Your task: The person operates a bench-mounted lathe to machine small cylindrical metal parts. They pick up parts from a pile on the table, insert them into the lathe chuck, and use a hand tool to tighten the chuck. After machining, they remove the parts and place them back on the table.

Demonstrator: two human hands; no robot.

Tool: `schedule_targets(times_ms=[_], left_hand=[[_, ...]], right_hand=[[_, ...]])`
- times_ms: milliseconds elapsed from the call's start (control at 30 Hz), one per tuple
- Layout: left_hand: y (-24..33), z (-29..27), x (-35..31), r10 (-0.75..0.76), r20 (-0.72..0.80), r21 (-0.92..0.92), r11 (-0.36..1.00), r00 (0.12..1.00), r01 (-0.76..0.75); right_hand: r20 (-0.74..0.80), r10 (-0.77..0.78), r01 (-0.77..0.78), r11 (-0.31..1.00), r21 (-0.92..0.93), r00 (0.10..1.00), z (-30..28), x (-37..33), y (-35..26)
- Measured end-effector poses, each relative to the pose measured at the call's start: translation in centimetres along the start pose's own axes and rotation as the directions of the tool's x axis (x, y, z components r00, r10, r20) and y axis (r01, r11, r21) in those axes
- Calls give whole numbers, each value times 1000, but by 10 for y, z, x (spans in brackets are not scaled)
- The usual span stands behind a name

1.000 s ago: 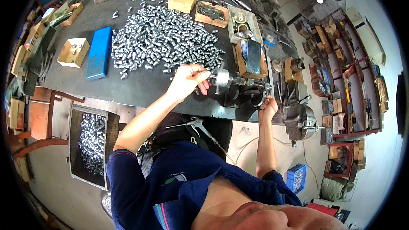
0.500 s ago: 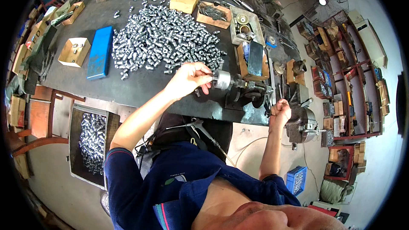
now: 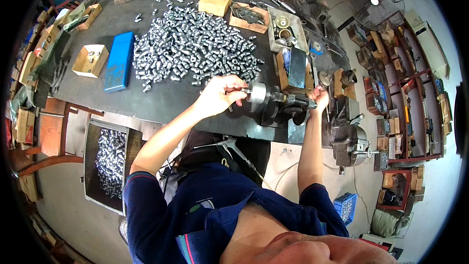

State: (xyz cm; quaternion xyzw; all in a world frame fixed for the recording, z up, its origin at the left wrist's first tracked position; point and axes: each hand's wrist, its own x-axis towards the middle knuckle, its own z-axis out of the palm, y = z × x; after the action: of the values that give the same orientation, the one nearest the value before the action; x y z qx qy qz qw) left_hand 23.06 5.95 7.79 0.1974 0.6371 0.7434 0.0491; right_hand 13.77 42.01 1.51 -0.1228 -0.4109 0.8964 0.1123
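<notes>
Looks down on a dark workbench (image 3: 151, 103), with the clock face centred mid-view. Just off centre toward 11 o'clock, brings the left hand (image 3: 217, 96) to the left end of a silvery cylinder (image 3: 257, 93), with thumb and fingertips drawn nearly together; cannot tell about any small part pinched between them. Just beyond, toward 3 o'clock, in line with the cylinder: a dark bench machine (image 3: 295, 101) with a round wheel. Between 2 and 3 o'clock, curls the right hand (image 3: 320, 98) into a loose fist close by the machine's right end; cannot tell about any grip on a handle. At 11 o'clock, on the bench: a broad pile of shiny metal fittings (image 3: 195, 44). At 10, beside the pile: a long blue box (image 3: 118, 63). At 2: a dark flat rectangle (image 3: 297, 68) atop an open box. Between 3 and 4: a heavy vise (image 3: 349, 142). Past 8, below bench level: a crate (image 3: 133, 149) with more fittings inside.
</notes>
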Motion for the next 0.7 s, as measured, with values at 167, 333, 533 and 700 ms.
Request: schedule_targets(times_ms=[167, 333, 533, 700], left_hand=[[-6, 1, 1, 66, -34, 75, 995, 997, -63], [0, -1, 2, 130, -14, 211, 970, 991, -124], [3, -2, 2, -62, -24, 28, 998, 998, 63], [0, 0, 3, -95, -19, -76, 993, 995, 94]], right_hand=[[-211, -192, 141, 962, -236, 958, -46, -28, 44], [-50, -27, 21, 992, -122, 998, -41, -103, -3], [47, -117, 121, 986, -115, 992, -4, -126, -37], [1, -54, 54, 995, -82, 999, -19, -119, -24]])
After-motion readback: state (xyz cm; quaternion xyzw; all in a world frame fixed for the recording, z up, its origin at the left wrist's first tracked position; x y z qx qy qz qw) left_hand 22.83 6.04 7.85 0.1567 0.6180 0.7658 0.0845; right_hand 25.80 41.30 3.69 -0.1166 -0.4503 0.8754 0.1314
